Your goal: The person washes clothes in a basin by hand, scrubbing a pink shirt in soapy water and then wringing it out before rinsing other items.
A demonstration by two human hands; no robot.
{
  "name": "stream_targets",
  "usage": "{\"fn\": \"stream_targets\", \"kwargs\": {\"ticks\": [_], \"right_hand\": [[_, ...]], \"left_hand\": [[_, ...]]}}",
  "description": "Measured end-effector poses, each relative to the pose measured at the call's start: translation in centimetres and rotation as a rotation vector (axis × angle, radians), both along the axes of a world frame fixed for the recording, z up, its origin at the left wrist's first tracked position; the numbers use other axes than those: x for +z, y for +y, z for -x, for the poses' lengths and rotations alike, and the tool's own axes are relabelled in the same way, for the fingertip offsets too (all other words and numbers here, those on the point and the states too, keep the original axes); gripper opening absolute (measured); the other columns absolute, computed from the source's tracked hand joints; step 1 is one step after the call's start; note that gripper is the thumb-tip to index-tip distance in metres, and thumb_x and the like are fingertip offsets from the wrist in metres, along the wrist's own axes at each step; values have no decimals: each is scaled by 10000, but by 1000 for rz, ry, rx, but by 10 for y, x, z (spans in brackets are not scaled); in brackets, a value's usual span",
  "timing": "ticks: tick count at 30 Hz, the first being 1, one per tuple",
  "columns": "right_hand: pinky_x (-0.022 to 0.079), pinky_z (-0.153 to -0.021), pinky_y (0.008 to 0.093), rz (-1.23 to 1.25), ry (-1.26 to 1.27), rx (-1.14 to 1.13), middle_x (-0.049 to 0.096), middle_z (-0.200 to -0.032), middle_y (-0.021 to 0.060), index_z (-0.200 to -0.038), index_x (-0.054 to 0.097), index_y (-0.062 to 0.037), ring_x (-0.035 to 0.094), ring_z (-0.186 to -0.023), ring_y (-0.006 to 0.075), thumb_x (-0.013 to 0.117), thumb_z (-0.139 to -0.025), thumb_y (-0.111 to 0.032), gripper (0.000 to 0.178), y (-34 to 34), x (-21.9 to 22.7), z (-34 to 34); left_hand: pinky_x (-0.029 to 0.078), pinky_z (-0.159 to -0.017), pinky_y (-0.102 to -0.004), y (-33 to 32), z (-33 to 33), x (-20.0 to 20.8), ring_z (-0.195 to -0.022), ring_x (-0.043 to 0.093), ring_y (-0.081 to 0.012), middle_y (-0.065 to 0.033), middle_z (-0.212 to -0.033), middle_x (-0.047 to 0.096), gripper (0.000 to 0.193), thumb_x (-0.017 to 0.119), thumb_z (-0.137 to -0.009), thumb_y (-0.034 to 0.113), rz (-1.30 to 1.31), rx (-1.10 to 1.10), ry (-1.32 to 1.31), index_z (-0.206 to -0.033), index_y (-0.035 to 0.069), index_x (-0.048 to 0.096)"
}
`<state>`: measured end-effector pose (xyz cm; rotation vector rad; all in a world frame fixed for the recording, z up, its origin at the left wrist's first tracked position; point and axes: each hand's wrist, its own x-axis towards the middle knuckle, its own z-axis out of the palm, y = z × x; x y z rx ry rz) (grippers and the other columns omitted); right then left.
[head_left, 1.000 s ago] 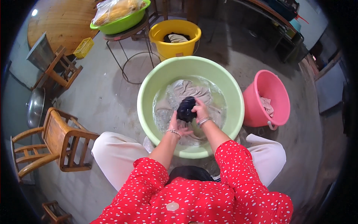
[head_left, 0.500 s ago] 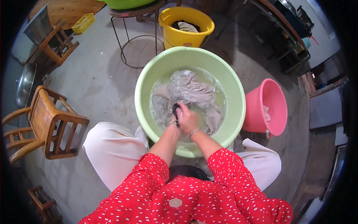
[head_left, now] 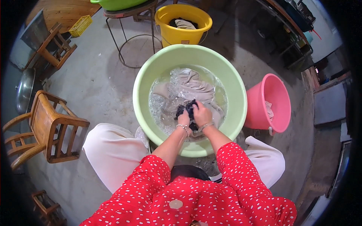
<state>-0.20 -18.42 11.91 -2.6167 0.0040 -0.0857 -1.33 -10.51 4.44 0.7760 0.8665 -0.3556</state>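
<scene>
A big pale green basin (head_left: 145,88) of sudsy water stands between my knees. Both hands are over it, close together, gripping a wet black cloth (head_left: 192,110). My left hand (head_left: 183,119) is closed on the cloth's left part, with its fingertips partly hidden. On the other side, my right hand (head_left: 203,114) has its fingers wrapped round the cloth's right part. Just beyond, a light beige garment (head_left: 196,86) lies bunched in the water, partly under the surface. White foam gathers along the basin's left inside.
A pink bucket (head_left: 256,103) with pale cloth inside stands right of the basin. Behind it is a yellow bucket (head_left: 177,34) holding dark and light cloth. A round stool (head_left: 130,12) bears a bright green basin (head_left: 118,4). To the left stands a wooden chair (head_left: 43,122).
My hands, pressed together before, are now slightly apart. The black cloth has spread out between them and shows more above the water.
</scene>
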Motion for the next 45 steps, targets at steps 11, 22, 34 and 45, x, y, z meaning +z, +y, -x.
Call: {"fn": "stream_targets", "kwargs": {"ticks": [11,22,34,45], "right_hand": [[465,-714,371,-161,275,76,629,-801,147,-837,594,-42,604,-765,301,741,-601,-225,333,-63,-71,-42],[452,-819,392,-44,325,-224,624,-937,183,-988,587,-34,587,-906,343,494,-655,-10,346,-51,-172,-2],[458,-668,318,-505,89,432,586,-775,95,-946,642,-111,570,-719,271,470,-611,1,393,52,17,31],[482,-626,388,-265,-24,97,629,-882,125,-889,617,-87,602,-723,327,567,-797,-221,170,27,-22,6]], "left_hand": [[322,-407,-268,40,16,-39,-477,426,-115,-3,-585,492,67,583,-749,128,-394,-206,99,-721,67,579],[393,-416,-259,36,10,-44,-493,466,-120,-23,-623,527,101,549,-821,176,-123,-143,275,-829,78,576],[420,-862,-414,51,4,-18,-946,538,-241,-51,-1005,579,447,420,-830,574,748,224,-99,-948,170,570],[447,-785,-363,2,10,-1,-863,551,-212,-37,-935,588,330,388,-882,444,602,271,-135,-935,175,570]]}}
